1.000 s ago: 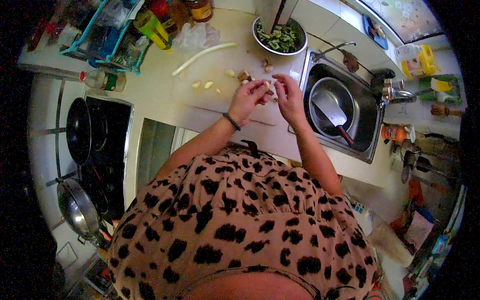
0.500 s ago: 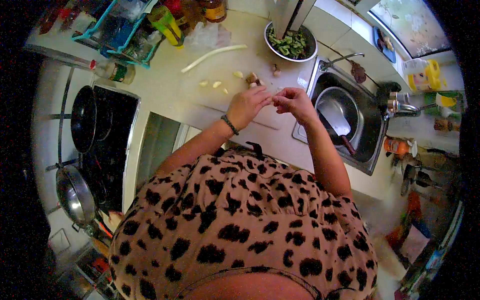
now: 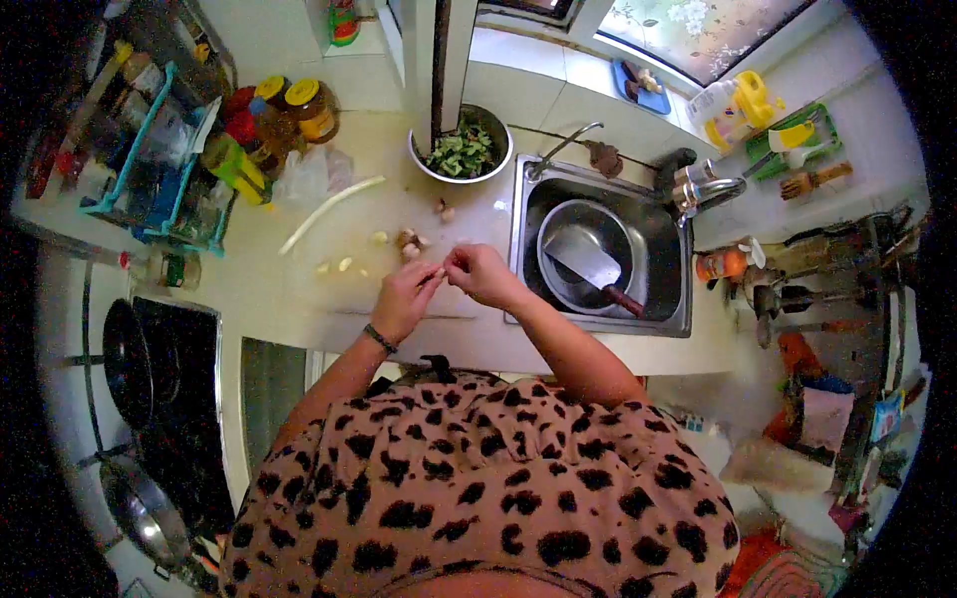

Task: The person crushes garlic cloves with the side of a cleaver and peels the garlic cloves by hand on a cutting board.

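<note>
Above the counter's front part, my left hand [image 3: 402, 301] and my right hand [image 3: 484, 276] meet at the fingertips. Both are closed in a pinch on a small pale piece that looks like a garlic clove [image 3: 442, 270], mostly covered by the fingers. Just beyond them lies a partly broken garlic bulb [image 3: 409, 243], with more unpeeled garlic [image 3: 444, 209] behind it. Several peeled cloves [image 3: 345, 264] are scattered to the left of my left hand. Past these cloves stretches a long pale stalk [image 3: 329, 211], like a scallion.
Chopped leafy greens [image 3: 467, 149] fill a bowl [image 3: 462, 180] at the back. On the right, the sink [image 3: 682, 317] holds a metal pan [image 3: 554, 221] with a cleaver [image 3: 590, 265] inside. Jars [image 3: 311, 112] and a teal rack [image 3: 122, 159] stand back left; a black stove [image 3: 184, 399] is left.
My view has tilted up and turned right, so the counter items sit farther left and lower. Both hands remain pinched together at the fingertips, with only small finger shifts.
</note>
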Tool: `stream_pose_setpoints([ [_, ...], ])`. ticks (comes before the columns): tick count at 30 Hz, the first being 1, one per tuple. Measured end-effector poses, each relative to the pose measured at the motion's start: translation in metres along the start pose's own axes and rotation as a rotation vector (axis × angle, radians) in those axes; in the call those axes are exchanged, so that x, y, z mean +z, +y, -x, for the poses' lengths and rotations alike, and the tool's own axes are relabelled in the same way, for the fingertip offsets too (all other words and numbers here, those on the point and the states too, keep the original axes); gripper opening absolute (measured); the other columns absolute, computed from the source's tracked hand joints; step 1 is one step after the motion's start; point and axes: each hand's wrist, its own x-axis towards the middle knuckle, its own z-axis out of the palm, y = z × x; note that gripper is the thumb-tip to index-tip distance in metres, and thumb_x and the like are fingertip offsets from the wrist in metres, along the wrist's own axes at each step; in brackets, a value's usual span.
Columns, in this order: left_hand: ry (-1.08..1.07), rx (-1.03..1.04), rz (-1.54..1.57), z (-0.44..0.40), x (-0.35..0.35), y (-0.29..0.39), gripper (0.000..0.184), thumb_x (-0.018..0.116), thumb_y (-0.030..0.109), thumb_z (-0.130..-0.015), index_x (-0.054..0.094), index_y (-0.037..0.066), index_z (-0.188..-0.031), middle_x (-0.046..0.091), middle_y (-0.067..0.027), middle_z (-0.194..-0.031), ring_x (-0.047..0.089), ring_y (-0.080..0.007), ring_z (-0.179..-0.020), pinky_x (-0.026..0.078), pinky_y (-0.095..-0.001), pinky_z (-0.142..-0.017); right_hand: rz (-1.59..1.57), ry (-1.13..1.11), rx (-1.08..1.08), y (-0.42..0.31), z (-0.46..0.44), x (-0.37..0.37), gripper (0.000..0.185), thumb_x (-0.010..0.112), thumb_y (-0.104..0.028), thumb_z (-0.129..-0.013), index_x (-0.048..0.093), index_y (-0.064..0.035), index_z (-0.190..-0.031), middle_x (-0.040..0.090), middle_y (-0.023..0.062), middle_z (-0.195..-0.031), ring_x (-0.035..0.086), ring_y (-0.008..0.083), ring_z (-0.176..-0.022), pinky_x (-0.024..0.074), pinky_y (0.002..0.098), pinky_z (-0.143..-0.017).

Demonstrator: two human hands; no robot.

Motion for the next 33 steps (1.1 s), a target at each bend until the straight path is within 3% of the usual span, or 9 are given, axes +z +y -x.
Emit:
stream_pose_setpoints([
  [2,0.034,0.092,-0.13,-0.004,0.004,0.0,0.018,0.061,0.01,-0.084,0.064,0.0,-0.098,0.065,-0.0155,-0.09,0.064,-0.0242,-0.079,0.051,-0.0314,-0.071,0.391,0.191,-0.3,0.012,0.0,0.015,0.017,0.061,-0.014,-0.081,0.06,0.0026,-0.086,0.06,0.0156,-0.068,0.059,0.0204,-0.062,0.0481,0.0347,-0.058],
  [3,0.033,-0.019,-0.014,-0.005,0.003,0.006,0.017,0.061,0.009,-0.083,0.064,-0.001,-0.097,0.066,-0.014,-0.09,0.064,-0.0215,-0.08,0.051,-0.0301,-0.072,0.381,0.182,-0.215,-0.001,0.006,0.016,0.022,0.062,-0.019,-0.078,0.061,-0.0004,-0.088,0.063,0.0214,-0.082,0.061,0.0394,-0.076,0.0486,0.0439,-0.071],
  [9,0.109,-0.399,0.552,-0.006,0.008,-0.012,0.024,0.057,0.01,-0.088,0.058,-0.005,-0.106,0.064,-0.0066,-0.094,0.063,-0.0149,-0.085,0.051,-0.0274,-0.077,0.165,0.256,-0.27,0.006,0.01,0.024,0.014,0.058,-0.01,-0.082,0.056,0.0007,-0.091,0.061,0.0178,-0.081,0.061,0.0286,-0.072,0.0481,0.0369,-0.066],
  [15,-0.027,-0.471,0.938,-0.002,0.008,-0.024,0.026,0.049,0.012,-0.093,0.055,-0.003,-0.113,0.063,-0.0068,-0.098,0.061,-0.0145,-0.09,0.05,-0.0265,-0.08,0.134,0.366,-0.406,-0.016,0.004,0.01,0.014,0.061,-0.005,-0.08,0.058,0.0001,-0.094,0.062,0.0153,-0.082,0.061,0.0248,-0.071,0.049,0.0333,-0.065],
  [18,-0.079,-0.473,0.937,-0.003,0.006,-0.019,0.026,0.05,0.013,-0.093,0.056,-0.003,-0.112,0.063,-0.0071,-0.097,0.062,-0.0143,-0.088,0.05,-0.0263,-0.079,0.172,0.336,-0.479,-0.021,-0.003,0.006,0.015,0.067,-0.004,-0.075,0.061,-0.0003,-0.088,0.063,0.0126,-0.08,0.062,0.023,-0.071,0.0498,0.0307,-0.064],
  [20,-0.06,-0.464,0.825,-0.004,0.0,-0.016,0.025,0.052,0.012,-0.092,0.056,-0.004,-0.111,0.063,-0.0076,-0.096,0.062,-0.0143,-0.086,0.051,-0.0267,-0.078,0.16,0.301,-0.5,-0.018,-0.006,0.005,0.013,0.068,0.001,-0.075,0.061,0.0002,-0.086,0.061,0.0068,-0.076,0.061,0.0131,-0.069,0.0485,0.0243,-0.063],
  [23,-0.001,-0.449,0.601,-0.003,-0.008,-0.011,0.024,0.057,0.009,-0.088,0.059,-0.004,-0.108,0.064,-0.0083,-0.094,0.063,-0.0141,-0.084,0.051,-0.0268,-0.075,0.176,0.288,-0.447,-0.021,-0.006,0.005,0.012,0.068,-0.005,-0.075,0.063,-0.0007,-0.085,0.063,0.0116,-0.078,0.063,0.0214,-0.07,0.0505,0.0312,-0.065],
  [29,0.089,-0.203,0.264,-0.006,-0.02,-0.008,0.02,0.066,0.003,-0.079,0.064,-0.003,-0.098,0.066,-0.0079,-0.088,0.062,-0.0126,-0.08,0.051,-0.0249,-0.069,-0.045,0.226,-0.347,-0.028,-0.005,0.009,0.015,0.07,-0.008,-0.075,0.063,0.0017,-0.084,0.066,0.0101,-0.08,0.063,0.0164,-0.071,0.0503,0.0287,-0.065],
  [33,0.023,-0.158,0.204,-0.007,-0.03,-0.005,0.015,0.067,0.002,-0.078,0.066,-0.002,-0.093,0.066,-0.0067,-0.085,0.062,-0.0107,-0.078,0.05,-0.0237,-0.069,0.058,0.122,-0.296,-0.033,-0.007,-0.001,0.014,0.07,-0.007,-0.075,0.063,0.0016,-0.083,0.067,0.0088,-0.079,0.062,0.0151,-0.069,0.0498,0.0271,-0.064],
])
